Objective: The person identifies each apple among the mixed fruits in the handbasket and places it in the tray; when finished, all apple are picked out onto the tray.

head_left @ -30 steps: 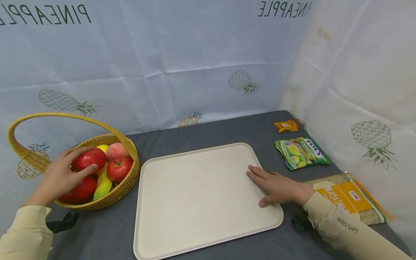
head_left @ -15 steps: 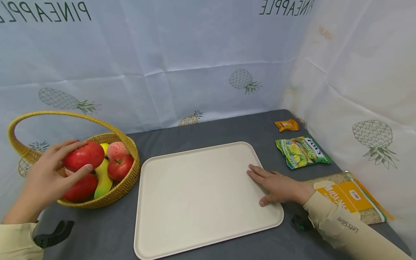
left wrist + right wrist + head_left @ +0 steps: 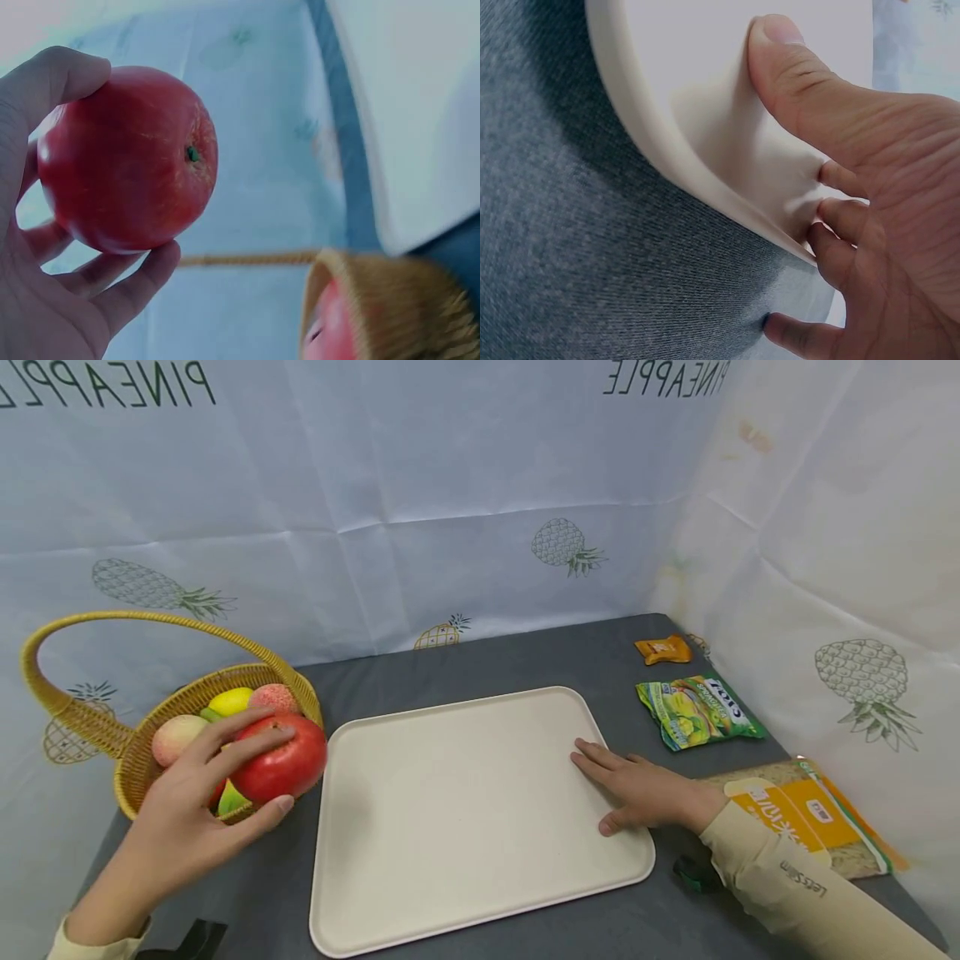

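My left hand (image 3: 191, 802) grips a red apple (image 3: 279, 758) above the front right rim of the wicker basket (image 3: 131, 781). Fingers lie over its top and far side, with the thumb at the near side. In the left wrist view, the apple (image 3: 131, 161) shows a small green stem and yellowish streaks. My right hand (image 3: 641, 789) rests with spread fingers on the right edge of a cream tray (image 3: 465, 818). Its thumb lies on the tray's inner surface in the right wrist view. In the basket are a lemon (image 3: 231, 701) and peaches (image 3: 176, 739); other fruit is partly hidden.
An arched handle (image 3: 161, 617) rises over the basket. Along the right side lie an orange wrapped packet (image 3: 663, 650), a green snack bag (image 3: 699, 712) and a yellow-labelled bag of grain (image 3: 813, 814), partly under the right forearm. Pineapple-print cloth (image 3: 450, 485) hangs behind the grey table.
My left hand has lifted the apple from the basket and carried it rightward toward the tray. A pale peach beneath is uncovered. The right hand stays in place.
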A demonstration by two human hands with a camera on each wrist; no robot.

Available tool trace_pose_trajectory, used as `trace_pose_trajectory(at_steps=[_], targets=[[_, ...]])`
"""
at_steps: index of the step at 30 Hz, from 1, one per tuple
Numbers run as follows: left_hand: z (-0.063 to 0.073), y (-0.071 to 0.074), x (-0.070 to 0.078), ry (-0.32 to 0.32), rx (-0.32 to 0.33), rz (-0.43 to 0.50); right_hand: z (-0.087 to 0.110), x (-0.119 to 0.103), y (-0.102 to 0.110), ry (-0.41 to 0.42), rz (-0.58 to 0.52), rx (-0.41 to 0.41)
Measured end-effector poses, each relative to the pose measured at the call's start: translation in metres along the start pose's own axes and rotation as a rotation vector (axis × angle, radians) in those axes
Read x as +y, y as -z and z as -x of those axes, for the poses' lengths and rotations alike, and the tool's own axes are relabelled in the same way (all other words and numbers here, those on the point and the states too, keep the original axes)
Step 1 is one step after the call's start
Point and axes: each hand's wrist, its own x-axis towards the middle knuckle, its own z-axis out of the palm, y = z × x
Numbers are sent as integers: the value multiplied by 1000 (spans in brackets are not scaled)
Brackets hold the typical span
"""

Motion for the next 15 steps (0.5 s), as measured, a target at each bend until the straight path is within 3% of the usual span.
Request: trace_pose_trajectory(at_steps=[5, 15], targets=[[6, -31, 9, -26, -70, 81, 0, 1, -1, 0, -6, 3], [20, -89, 1, -74, -139, 168, 1, 1, 0, 7, -24, 10]])
